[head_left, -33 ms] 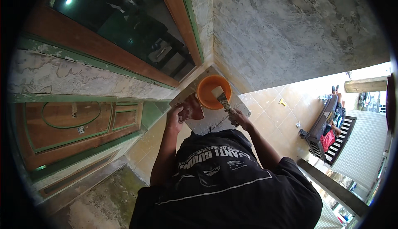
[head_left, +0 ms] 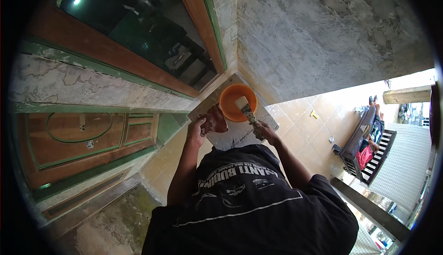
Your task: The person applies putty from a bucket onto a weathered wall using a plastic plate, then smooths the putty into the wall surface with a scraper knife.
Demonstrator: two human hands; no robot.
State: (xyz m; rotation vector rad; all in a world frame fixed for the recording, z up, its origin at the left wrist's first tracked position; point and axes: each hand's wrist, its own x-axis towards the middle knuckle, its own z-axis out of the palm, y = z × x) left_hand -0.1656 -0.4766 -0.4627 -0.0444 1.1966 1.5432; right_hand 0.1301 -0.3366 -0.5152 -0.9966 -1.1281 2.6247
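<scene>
1. Right-hand grip (head_left: 264,131) is wrapped around the handle of a putty knife (head_left: 248,111); left-hand grip (head_left: 197,129) holds a dark red plate (head_left: 216,120), at the bucket's eight o'clock.
2. Orange bucket (head_left: 229,99) stands on a grey counter (head_left: 230,141), its contents unclear.
3. Putty knife extends from the right-hand grip toward eleven o'clock, blade over the bucket's opening; long axis eleven to five.

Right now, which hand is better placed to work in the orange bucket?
Probably the right hand: it grips a scraper that overlaps the orange bucket in this view, while the left hand holds a flat dark red piece to the bucket's left.
</scene>
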